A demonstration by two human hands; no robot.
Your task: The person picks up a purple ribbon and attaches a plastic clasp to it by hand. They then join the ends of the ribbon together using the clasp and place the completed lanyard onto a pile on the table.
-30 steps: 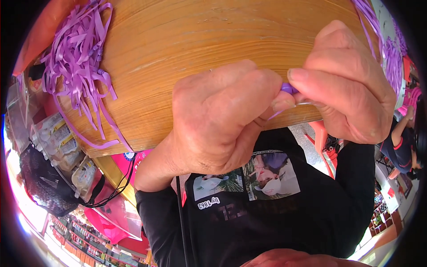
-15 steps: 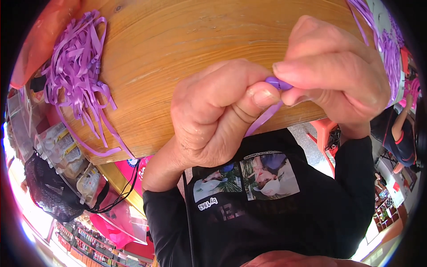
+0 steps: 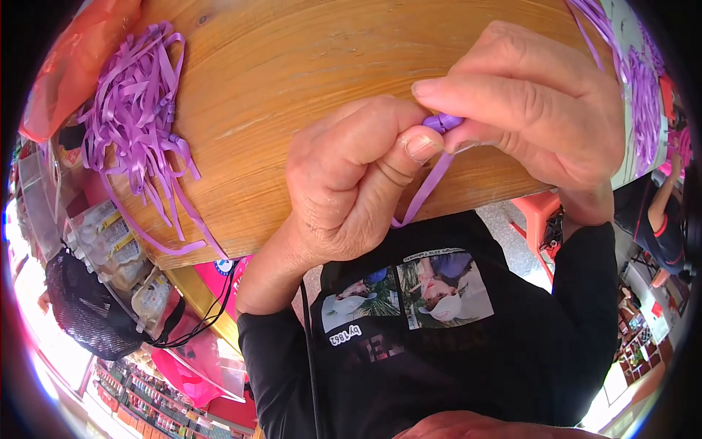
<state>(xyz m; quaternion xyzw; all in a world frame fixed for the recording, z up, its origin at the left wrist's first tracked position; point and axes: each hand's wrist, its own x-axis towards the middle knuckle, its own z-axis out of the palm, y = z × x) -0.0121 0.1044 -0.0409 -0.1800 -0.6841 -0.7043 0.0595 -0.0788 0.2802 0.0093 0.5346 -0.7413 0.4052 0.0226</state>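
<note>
At far left, one black mesh bag [image 3: 88,307] sat beside the wooden counter [image 3: 292,58], below one orange-red plastic bag [image 3: 77,69]. One heap of purple ribbons [image 3: 135,102], too tangled to count, lay on the counter's left part. Towards the middle, the left hand [image 3: 351,175] pinched one small purple piece [image 3: 443,122] above the counter; one loose ribbon [image 3: 425,190] hung just below it. The right hand [image 3: 545,106], fingers curled, gripped the piece's right end, both hands meeting there. Further right were one orange stool [image 3: 537,212], a second ribbon bunch [image 3: 643,110] and another person [image 3: 662,227].
</note>
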